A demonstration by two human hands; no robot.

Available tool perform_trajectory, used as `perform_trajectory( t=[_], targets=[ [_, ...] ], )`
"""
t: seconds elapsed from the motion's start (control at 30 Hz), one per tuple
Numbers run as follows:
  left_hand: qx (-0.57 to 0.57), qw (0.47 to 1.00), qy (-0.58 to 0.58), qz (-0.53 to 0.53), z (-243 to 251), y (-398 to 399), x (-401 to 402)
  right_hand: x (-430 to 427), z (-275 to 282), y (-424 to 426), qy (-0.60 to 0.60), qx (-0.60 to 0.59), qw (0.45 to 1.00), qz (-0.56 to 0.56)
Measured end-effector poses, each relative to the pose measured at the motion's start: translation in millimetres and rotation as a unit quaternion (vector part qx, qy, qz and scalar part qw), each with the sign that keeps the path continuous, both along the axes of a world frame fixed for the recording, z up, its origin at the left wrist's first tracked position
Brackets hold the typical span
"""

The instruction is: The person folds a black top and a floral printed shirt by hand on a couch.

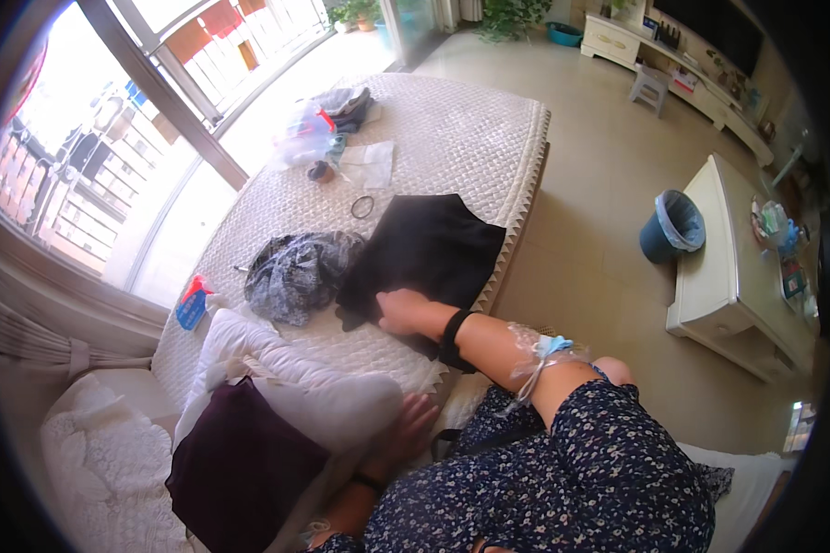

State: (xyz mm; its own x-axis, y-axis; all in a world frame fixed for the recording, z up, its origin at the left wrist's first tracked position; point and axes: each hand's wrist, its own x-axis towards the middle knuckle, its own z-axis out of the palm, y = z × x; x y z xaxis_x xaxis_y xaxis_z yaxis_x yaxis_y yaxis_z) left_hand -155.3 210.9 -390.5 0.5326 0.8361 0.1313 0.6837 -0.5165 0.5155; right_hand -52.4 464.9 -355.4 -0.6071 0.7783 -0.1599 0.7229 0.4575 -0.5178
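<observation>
A black garment [432, 242] lies spread near the right edge of a quilted white mattress [449, 131]. My right hand [402, 312] is on its lower part with fingers curled; whether it pinches the cloth is unclear. My left hand [411, 422] rests with fingers apart beside a white pillow [332, 408], holding nothing visible. A grey patterned cloth [294, 276] lies crumpled left of the black garment, and a dark purple garment [249, 470] drapes over the pillow's near side. A black ring-shaped band [362, 207] lies above the grey cloth.
Folded clothes [349, 104], a clear plastic bag [301, 142] and a white cloth [368, 164] lie farther up the mattress. A blue and red packet [192, 307] is at its left edge. Right of it stand a lined waste bin [671, 228] and a white cabinet [712, 263].
</observation>
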Motion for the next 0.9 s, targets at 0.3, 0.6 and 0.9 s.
perform_trajectory(
  t=[0.3,0.6,0.9],
  targets=[
    [0.024,1.0,-0.008,0.015,-6,1,-1,87,14,104,0.093,0.136,0.974,-0.158],
    [-0.008,1.0,0.004,0.01,-9,-4,-7,90,-11,160,-0.031,-0.015,0.988,-0.15],
    [-0.047,0.998,-0.029,-0.018,-22,0,-19,79,15,149,-0.015,0.078,0.994,-0.07]
  ],
)
